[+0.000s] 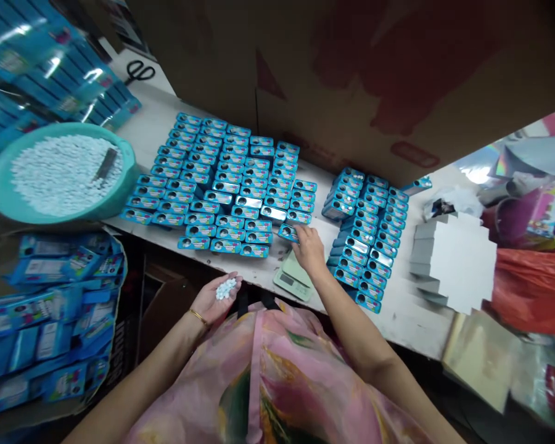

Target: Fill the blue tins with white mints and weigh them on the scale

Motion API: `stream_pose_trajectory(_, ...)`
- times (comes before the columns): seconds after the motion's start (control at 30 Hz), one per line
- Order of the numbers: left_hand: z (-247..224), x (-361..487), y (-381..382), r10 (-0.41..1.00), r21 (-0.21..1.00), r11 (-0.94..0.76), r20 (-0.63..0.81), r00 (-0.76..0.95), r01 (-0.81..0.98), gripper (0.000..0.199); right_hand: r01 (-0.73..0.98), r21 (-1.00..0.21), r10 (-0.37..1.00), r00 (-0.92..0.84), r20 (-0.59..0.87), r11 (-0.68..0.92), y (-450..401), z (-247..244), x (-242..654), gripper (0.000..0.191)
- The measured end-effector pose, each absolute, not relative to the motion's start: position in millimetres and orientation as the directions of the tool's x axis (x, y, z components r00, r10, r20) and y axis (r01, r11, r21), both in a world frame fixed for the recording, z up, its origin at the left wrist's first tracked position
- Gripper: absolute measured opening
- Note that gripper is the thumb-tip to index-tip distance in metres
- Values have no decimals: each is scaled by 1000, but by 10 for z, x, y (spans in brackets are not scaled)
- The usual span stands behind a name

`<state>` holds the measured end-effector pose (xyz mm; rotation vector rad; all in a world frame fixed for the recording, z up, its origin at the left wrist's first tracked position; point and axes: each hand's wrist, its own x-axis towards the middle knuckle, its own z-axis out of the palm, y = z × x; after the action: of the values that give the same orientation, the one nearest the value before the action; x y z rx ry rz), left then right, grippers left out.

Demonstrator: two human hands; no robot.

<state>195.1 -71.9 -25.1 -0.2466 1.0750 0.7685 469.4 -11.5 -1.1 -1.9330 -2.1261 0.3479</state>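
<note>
Palm up near the table's front edge, my left hand (216, 297) cups a small heap of white pellets (226, 288). My right hand (309, 248) has its fingers closed on the near end of a small blue box (288, 232), just above a pale green scale (293, 276). Rows of upright blue boxes (229, 165) with dark round openings stand to the left and behind that hand. A second block of such boxes (366, 237) stands to the right, and white pellets show on top of a few at its back left.
A turquoise basin (128, 161) of white pellets is at left, above a carton of blue packets (50, 327). Black scissors (140, 71) lie behind. A large brown carton (277, 68) blocks the back; a white cardboard piece (462, 262) and red bag (531, 290) are right.
</note>
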Motion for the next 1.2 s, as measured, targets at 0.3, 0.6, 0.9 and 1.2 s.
stream_pose_trajectory(0.3, -253, 1812, -747, 410, 162, 715, -885, 221, -680, 19, 922, -345, 984, -156, 90, 177, 213, -237, 4769, 40)
stream_pose_trajectory(0.6, -208, 1919, -659, 408, 167, 718, -888, 214, -676, 17, 989, -145, 981, 68, 184, -42, 730, -26, 5582, 28)
stream_pose_trajectory(0.9, -18, 1940, -726, 401, 183, 688, -903, 157, -703, 22, 967, -241, 979, 126, 160, -85, 1446, -10, 5422, 28)
stream_pose_trajectory(1.2, -72, 1880, -760, 330, 146, 696, -935, 133, -703, 25, 974, -48, 969, 227, 101, -223, 554, -176, 6043, 26)
